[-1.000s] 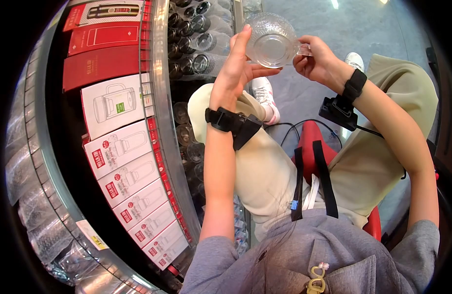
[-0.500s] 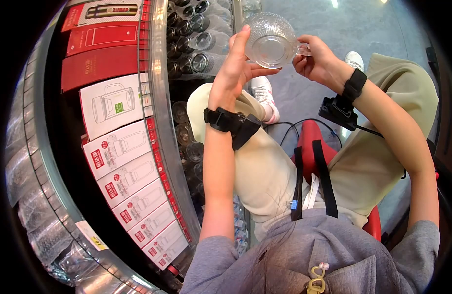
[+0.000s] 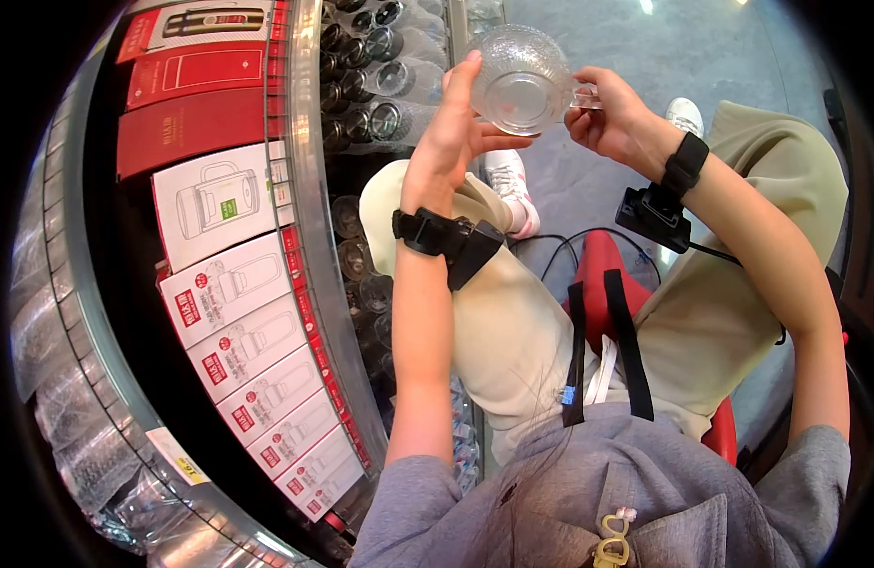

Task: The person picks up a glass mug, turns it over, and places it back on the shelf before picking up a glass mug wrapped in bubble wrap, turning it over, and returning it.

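Observation:
A clear glass cup [image 3: 522,80] with a patterned side is held up in front of me, its round base turned toward me. My left hand [image 3: 456,123] supports it from the left, thumb along the side and fingers under the lower edge. The fingers of my right hand [image 3: 609,112] are closed around the glass handle [image 3: 586,98] on the cup's right. Both wrists carry a black strap with a small device, one on the left wrist [image 3: 446,241] and one on the right wrist [image 3: 659,204].
To the left, a wire-edged shelf holds white boxes [image 3: 233,284] and red boxes [image 3: 200,128]. Glass jars in clear wrap [image 3: 399,80] lie beyond its edge. A red seat [image 3: 603,270] is between my legs, with a black cable on the grey floor [image 3: 588,189].
The glass cup has shifted very slightly to the left, still between both hands. Otherwise the hands and surroundings look the same.

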